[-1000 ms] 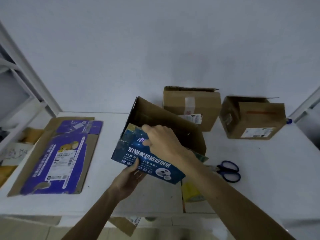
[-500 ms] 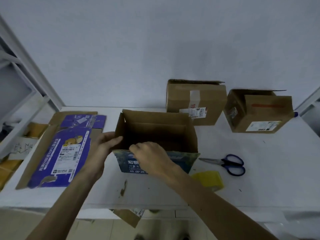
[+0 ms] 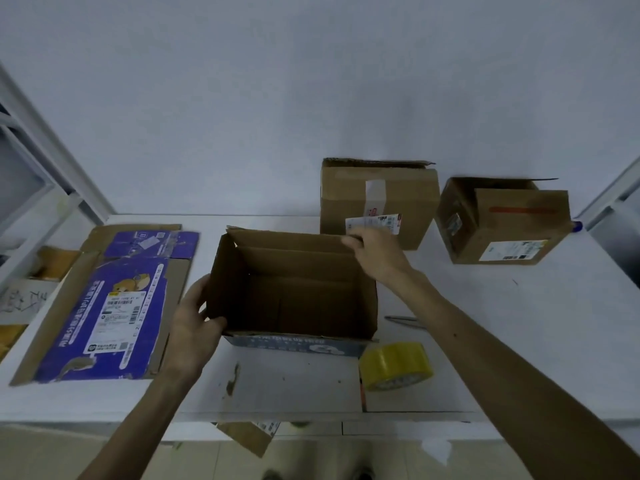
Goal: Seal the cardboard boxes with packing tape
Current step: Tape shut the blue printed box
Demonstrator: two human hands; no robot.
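An open cardboard box [image 3: 294, 289] with a blue printed front stands upright at the middle of the white table [image 3: 519, 323], its top flaps raised. My left hand [image 3: 194, 317] grips the box's left wall near the front corner. My right hand [image 3: 377, 251] holds the far right corner of the box's rim. A roll of yellow packing tape [image 3: 396, 365] lies on the table just right of the box's front corner.
Two more brown boxes stand at the back: one with a white label [image 3: 377, 199] and one further right [image 3: 505, 223]. A flattened purple printed box [image 3: 104, 303] lies at the left. Scissor tips [image 3: 403, 319] show under my right forearm. A metal shelf frame [image 3: 41, 188] is on the left.
The box was tilted in both hands, then set upright on the table. My right hand moved from the near rim to the far right corner; my left hand slid along the left wall.
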